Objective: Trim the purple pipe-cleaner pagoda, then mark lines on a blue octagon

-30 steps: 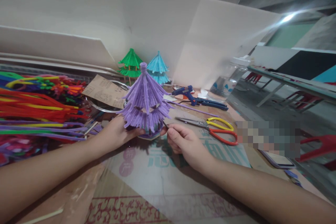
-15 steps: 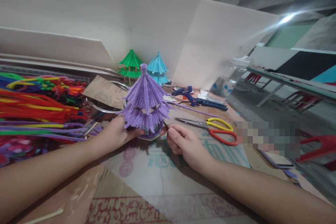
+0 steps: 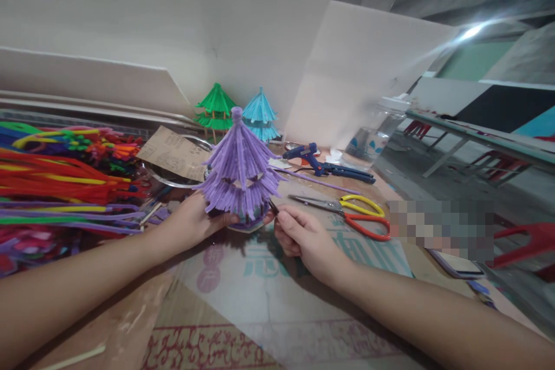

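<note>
Between the two hands, a purple model (image 3: 240, 156) is held upright, two tiers of fuzzy strips. Its base (image 3: 247, 229) is gripped on one side by the left hand (image 3: 203, 217), thumb in front, other fingers mostly hidden. A dark thin piece (image 3: 274, 207) is pinched between thumb and finger of the right hand (image 3: 303, 234), tip just beside the lower tier; contact can't be confirmed. Hands are apart, model in the gap. Whether the base is lifted or rested on the surface (image 3: 269, 300) can't be told.

Risks, as judged: strips could be snagged or bent if the dark piece is pushed in at a bad angle, since the base is overhung and the view blocked. Strips could be crushed by too tight a left grip; model could be tipped by too loose a one, being held low and looking top-heavy.

Just beyond the right hand, scissors (image 3: 338, 206) are laid with tips toward the model; could be knocked by a sideways sweep. Farther out, glue gun (image 3: 306, 151) and pliers (image 3: 347, 172). Beyond both hands, green model (image 3: 215, 105) and blue model (image 3: 260, 111) are stood. Left of the left hand, strip bundles (image 3: 56, 176) are piled; ends could be caught.
</note>
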The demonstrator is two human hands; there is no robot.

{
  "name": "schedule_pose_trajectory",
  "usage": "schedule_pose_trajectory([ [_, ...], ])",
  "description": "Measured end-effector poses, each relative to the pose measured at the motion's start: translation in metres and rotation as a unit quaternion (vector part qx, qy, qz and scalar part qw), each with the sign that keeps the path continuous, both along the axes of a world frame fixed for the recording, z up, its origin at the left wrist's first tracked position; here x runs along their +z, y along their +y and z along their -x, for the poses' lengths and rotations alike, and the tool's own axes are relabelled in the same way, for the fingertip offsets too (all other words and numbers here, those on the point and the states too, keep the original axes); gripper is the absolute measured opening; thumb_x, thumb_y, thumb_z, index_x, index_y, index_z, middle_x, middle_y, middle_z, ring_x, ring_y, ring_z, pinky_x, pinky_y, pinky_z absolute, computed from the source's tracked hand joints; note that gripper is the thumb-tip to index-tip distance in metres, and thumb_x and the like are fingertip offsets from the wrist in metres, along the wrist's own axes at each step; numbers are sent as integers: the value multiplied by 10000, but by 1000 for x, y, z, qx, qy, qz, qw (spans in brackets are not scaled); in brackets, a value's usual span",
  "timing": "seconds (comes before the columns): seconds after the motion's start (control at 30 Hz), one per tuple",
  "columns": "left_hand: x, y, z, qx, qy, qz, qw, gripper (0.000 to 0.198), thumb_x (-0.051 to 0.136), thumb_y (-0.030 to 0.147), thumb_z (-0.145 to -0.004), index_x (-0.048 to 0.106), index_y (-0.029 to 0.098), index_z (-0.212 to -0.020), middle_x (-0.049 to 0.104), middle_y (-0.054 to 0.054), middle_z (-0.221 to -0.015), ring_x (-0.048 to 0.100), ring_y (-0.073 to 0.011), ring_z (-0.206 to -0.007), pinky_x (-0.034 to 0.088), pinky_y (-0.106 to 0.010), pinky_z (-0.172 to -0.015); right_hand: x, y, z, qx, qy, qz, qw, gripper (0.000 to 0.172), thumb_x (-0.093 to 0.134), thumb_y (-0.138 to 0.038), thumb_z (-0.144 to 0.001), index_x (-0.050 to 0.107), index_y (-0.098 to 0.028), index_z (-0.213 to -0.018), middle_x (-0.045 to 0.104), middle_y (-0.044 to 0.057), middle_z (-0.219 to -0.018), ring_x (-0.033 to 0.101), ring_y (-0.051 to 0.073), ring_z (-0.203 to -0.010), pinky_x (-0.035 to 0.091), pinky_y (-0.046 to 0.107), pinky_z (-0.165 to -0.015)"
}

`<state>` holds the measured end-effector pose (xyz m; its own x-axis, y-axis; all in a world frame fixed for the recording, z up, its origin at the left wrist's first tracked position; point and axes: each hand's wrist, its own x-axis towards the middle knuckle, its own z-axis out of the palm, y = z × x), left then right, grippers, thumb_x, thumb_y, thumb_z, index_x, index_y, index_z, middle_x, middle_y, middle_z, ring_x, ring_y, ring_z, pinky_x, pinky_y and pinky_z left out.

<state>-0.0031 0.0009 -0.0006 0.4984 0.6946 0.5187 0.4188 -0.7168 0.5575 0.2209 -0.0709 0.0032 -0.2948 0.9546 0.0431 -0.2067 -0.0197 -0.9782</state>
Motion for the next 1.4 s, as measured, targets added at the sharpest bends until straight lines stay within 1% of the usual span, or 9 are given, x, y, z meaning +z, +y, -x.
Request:
schedule_pose_trajectory([
  [0.23,1,0,-1,7,9,-6,1000,386,596,595,-868,616,212,-914,712,-77,-939,673,-313,-1063,538,-483,-1000,0,2,0,-8,-1,4,1000,566,767,-696,-679,557,-181,-787,301,-126,-508,189,45,-435,126,196,-391],
  [0.43,2,0,-1,5,16,-16,1000,402,582,622,-873,619,222,-860,708,-53,-863,690,-301,-995,542,-471,-992,1,1,1,-13,-11,12,1000,560,757,-686,-682,585,-171,-818,304,-132,-491,185,49,-429,113,208,-391],
  [0.57,1,-1,0,14,14,-11,1000,415,572,629,-872,618,216,-879,711,-63,-879,686,-302,-1006,528,-476,-1017,2,1,1,-14,-25,22,999,563,743,-678,-682,605,-157,-845,298,-134,-488,189,54,-431,105,213,-394],
  [0.7,-3,1,4,29,14,11,999,392,528,573,-893,649,202,-931,726,-78,-894,674,-305,-1041,524,-460,-1025,2,2,2,-5,-43,35,998,562,743,-670,-683,605,-155,-861,318,-133,-488,192,52,-422,109,216,-389],
  [0.83,-5,5,6,22,20,33,999,366,495,492,-900,687,186,-964,748,-94,-977,684,-291,-1004,525,-456,-1023,-1,1,2,-10,-45,12,999,544,752,-673,-700,596,-168,-825,330,-121,-509,208,53,-435,123,221,-395],
  [0.97,-5,6,6,29,2,47,999,296,541,411,-828,701,190,-942,758,-94,-1001,690,-301,-1003,535,-453,-1012,-4,-1,1,-14,-70,-19,997,533,749,-676,-730,625,-170,-846,344,-102,-530,240,70,-457,143,239,-407],
  [1.1,-6,5,7,23,-10,67,997,371,546,381,-755,694,180,-1029,749,-98,-1082,675,-317,-1069,516,-457,-1041,-4,-2,0,-8,-71,-29,997,524,738,-676,-748,635,-175,-862,353,-93,-545,258,83,-478,172,254,-440],
  [1.3,-2,2,6,51,52,56,996,474,553,502,-791,685,171,-1104,741,-108,-1055,653,-363,-1115,484,-500,-1067,0,-5,0,13,-105,-37,994,450,716,-623,-799,627,-186,-858,380,-86,-553,286,91,-493,197,259,-472],
  [1.4,-1,0,4,53,57,49,996,515,566,588,-825,685,179,-1114,741,-97,-1023,632,-365,-1162,446,-506,-1107,-2,-4,0,7,-109,-35,993,467,708,-638,-792,623,-185,-871,373,-89,-557,271,87,-488,185,254,-465],
])
